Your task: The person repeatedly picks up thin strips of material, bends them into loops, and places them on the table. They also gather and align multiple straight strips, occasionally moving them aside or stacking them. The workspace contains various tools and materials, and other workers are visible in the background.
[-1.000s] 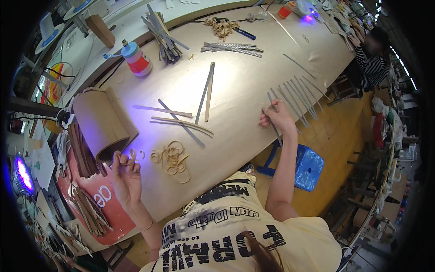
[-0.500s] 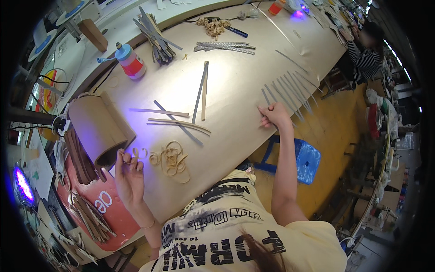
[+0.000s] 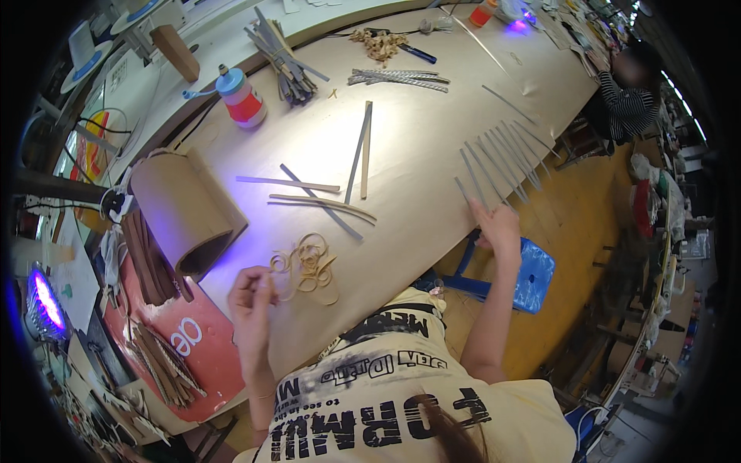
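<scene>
My left hand (image 3: 251,297) is raised just left of a heap of tan rubber bands (image 3: 307,266) on the brown-paper table (image 3: 417,116), its fingers pinched on one band. My right hand (image 3: 498,228) rests at the table's right edge, fingers curled on the near ends of a row of several thin grey strips (image 3: 502,158) laid side by side. More loose strips (image 3: 324,204) lie crossed in the middle of the table, and two long ones (image 3: 361,150) lie side by side beyond them.
A curled roll of brown card (image 3: 185,212) lies left, a red-and-white glue bottle (image 3: 241,96) behind it. A bundle of strips (image 3: 282,58) sits at the back. A blue stool (image 3: 532,274) stands below the edge. Another person (image 3: 629,96) sits far right.
My left hand has risen a little off the table beside the rubber bands. My right hand has slid slightly down along the grey strips toward the table edge.
</scene>
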